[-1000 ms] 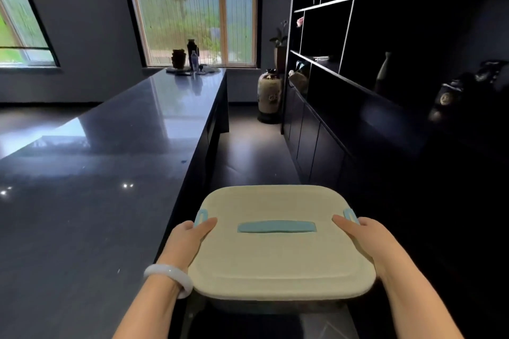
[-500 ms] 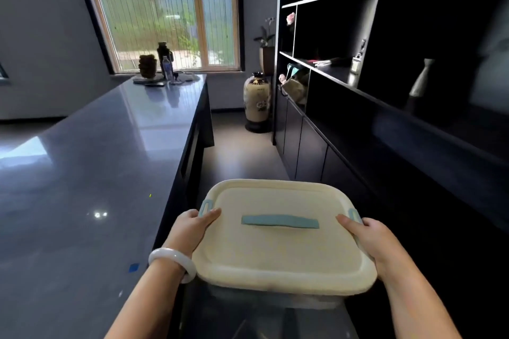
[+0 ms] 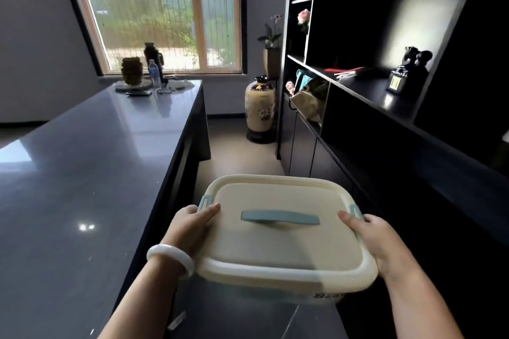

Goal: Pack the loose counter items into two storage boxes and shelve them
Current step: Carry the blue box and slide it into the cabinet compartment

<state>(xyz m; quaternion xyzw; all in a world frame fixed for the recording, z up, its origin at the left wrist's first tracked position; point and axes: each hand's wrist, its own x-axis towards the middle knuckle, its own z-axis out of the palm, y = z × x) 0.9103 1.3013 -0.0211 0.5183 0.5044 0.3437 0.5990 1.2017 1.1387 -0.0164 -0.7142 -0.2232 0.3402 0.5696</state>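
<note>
We hold the storage box [image 3: 275, 290] in the air just right of the counter [image 3: 82, 173], over the aisle floor, its cream lid [image 3: 278, 248] closed and the blue handle [image 3: 279, 218] lying flat on top. Our left hand [image 3: 190, 226] grips the side nearest the counter, thumb laid on the lid, fingers curled under the rim out of sight; a white bracelet [image 3: 170, 257] sits on that wrist. Our right hand [image 3: 377, 237] grips the side away from the counter the same way. Dark shelves [image 3: 385, 107] stand across the aisle from the counter. A water bottle [image 3: 154, 73] stands at the counter's far end, and a vase [image 3: 259, 107] stands on the floor beyond it
</note>
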